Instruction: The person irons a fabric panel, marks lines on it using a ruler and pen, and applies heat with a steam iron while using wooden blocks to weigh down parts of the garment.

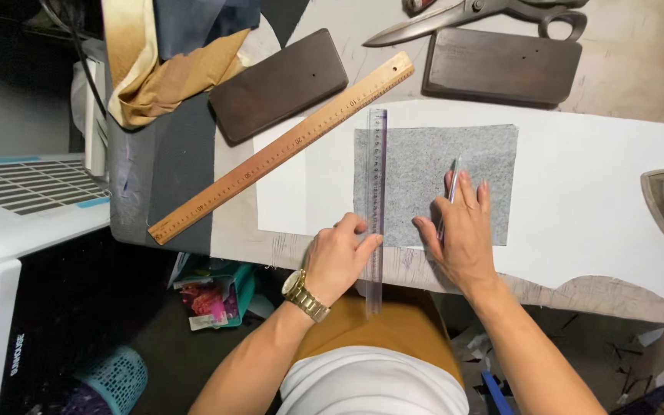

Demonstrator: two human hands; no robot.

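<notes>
Overhead, head view: left hand [337, 257] is pinning a clear plastic ruler [376, 207] across grey felt-like fabric [436, 184] on white paper [578, 177], mid-counter. Right hand [461, 230] is gripping a pen [450, 192]. Fabric looks light, limp, likely shifting; ruler thin, probably slippery, best pressed flat.

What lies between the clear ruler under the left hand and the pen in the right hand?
In the head view, only bare grey felt sheet lies between the clear ruler and the pen; nothing else sits there.
</notes>
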